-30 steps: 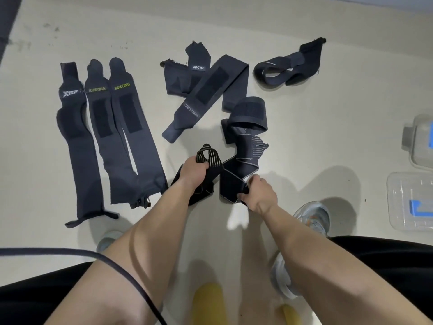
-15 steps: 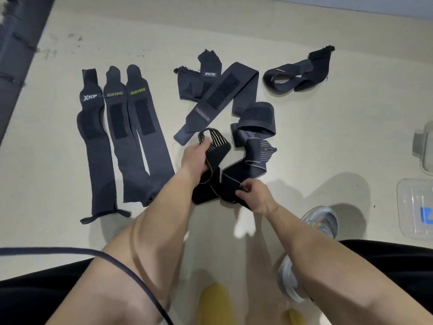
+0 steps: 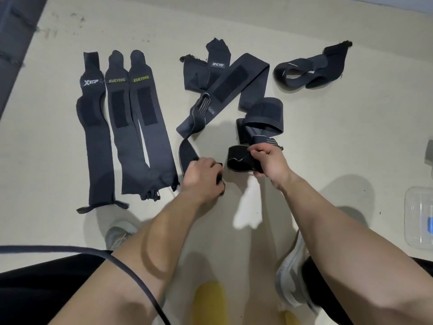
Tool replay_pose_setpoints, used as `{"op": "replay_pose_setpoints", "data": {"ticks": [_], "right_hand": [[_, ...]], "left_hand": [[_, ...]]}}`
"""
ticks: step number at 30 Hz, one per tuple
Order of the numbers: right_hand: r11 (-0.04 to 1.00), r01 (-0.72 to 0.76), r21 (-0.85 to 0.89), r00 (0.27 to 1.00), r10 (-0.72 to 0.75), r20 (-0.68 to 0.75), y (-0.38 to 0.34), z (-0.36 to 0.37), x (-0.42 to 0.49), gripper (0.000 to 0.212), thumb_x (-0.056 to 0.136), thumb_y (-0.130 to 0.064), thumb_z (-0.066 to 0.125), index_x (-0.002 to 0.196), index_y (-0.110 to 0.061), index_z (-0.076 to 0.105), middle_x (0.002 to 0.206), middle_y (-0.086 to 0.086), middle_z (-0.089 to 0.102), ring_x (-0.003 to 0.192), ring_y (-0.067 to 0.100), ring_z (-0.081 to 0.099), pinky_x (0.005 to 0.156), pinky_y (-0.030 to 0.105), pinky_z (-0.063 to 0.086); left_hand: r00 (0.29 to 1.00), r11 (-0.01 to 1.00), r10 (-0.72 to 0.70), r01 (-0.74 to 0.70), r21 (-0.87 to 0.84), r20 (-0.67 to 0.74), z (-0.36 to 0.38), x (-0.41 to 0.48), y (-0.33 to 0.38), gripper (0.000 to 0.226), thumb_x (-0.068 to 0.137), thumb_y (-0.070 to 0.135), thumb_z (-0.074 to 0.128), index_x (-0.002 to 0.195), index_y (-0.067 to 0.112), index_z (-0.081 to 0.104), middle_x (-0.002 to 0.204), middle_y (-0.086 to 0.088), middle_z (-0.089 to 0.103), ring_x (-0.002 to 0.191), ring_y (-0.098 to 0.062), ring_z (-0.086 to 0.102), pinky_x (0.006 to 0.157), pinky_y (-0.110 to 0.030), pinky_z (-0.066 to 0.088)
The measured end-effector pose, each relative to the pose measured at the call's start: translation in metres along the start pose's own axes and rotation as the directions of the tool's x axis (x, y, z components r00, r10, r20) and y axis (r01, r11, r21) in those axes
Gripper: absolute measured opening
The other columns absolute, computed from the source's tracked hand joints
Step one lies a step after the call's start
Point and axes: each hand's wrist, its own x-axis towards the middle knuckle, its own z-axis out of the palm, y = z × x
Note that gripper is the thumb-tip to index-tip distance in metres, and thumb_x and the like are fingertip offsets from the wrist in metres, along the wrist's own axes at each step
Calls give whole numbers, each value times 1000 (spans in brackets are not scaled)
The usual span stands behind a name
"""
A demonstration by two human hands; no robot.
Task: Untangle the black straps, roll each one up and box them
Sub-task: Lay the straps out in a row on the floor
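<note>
**While both hands hold on, two straps sit apart**

Because the straps must come loose before they can be rolled, each hand has hold of its own one. The left hand (image 3: 202, 177) has its fingers curled round the near end of a striped strap (image 3: 187, 152). This strap runs up and away, and its far end lies on top of the long strap (image 3: 236, 84) in the middle pile. The right hand (image 3: 269, 164) pinches a black loop (image 3: 237, 160) between fingers and thumb. That loop seems to belong to a second strap, whose folded band (image 3: 262, 116) sits just behind the hand. A bit of bare floor (image 3: 328, 141) shows between the two hands, so I think these two straps are not stuck to each other.

Farther out on the left, three flat straps (image 3: 117, 137) lie side by side. They look ready for rolling. One twisted strap (image 3: 309, 69) waits alone at the far right.

Near the right edge, well apart from the hands, is the clear box (image 3: 417, 219). Only part of it shows, and I see no strap in it. None looks fully rolled yet, so boxing comes much later.
</note>
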Motion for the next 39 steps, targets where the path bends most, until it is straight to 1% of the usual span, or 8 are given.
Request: {"op": "replay_pose_setpoints", "data": {"ticks": [5,11,16,18,25,32,36,39], "right_hand": [[990,-72,119,997,70,17,-2,-2,-1,21,95,-3,57,96,-16,73,83,5,69,71,20,65,48,24,51],[983,-68,173,994,52,91,-30,-3,-7,24,92,-1,52,85,-15,70,74,5,68,62,22,66,48,26,52],[984,-54,173,995,38,93,-53,-2,-12,22,93,-3,52,86,-16,68,87,7,66,61,19,66,53,27,56],[981,-61,187,995,44,94,-57,-4,-15,21,93,-5,52,89,-17,69,92,8,66,64,20,67,52,26,55],[958,-188,217,970,147,193,-52,-11,-22,36,90,-12,44,106,-12,76,95,9,74,77,22,69,69,30,55],[999,-1,39,977,-7,215,-76,-22,-44,19,93,-9,62,101,-21,74,94,-1,75,75,13,62,72,25,49],[979,166,-119,981,-152,122,-104,-30,-67,15,92,-19,71,80,-11,69,68,-5,60,56,11,47,54,19,37],[935,286,-208,957,-271,99,-135,-37,-94,27,83,-23,78,62,-20,62,65,-3,51,62,17,46,64,29,38]], "left_hand": [[935,937,-183,73,341,304,18,4,13,76,74,54,67,136,18,43,132,-5,50,123,-28,50,113,-51,26],[933,801,-161,-67,595,321,21,-8,-2,36,96,14,49,132,16,56,133,-8,53,123,-29,48,115,-48,25],[935,754,-93,-158,638,341,25,-20,-10,52,97,23,51,146,11,38,149,-17,34,139,-34,33,121,-56,15],[936,746,-91,-161,646,339,27,-29,-11,56,96,22,52,146,11,31,148,-16,32,137,-35,32,116,-51,25],[969,847,-36,-100,522,244,6,-15,-19,26,86,20,71,110,12,64,106,-8,65,94,-29,64,68,-30,43],[924,951,-302,277,136,233,-55,3,-7,25,87,6,56,107,16,68,106,-7,66,93,-32,65,75,-36,51],[956,953,-267,281,-116,118,-101,4,2,13,89,17,58,94,26,64,99,3,66,93,-24,61,73,-32,44],[968,906,-237,252,-339,86,-149,1,15,23,92,24,63,76,19,46,78,1,56,78,-24,52,65,-32,38]]}}
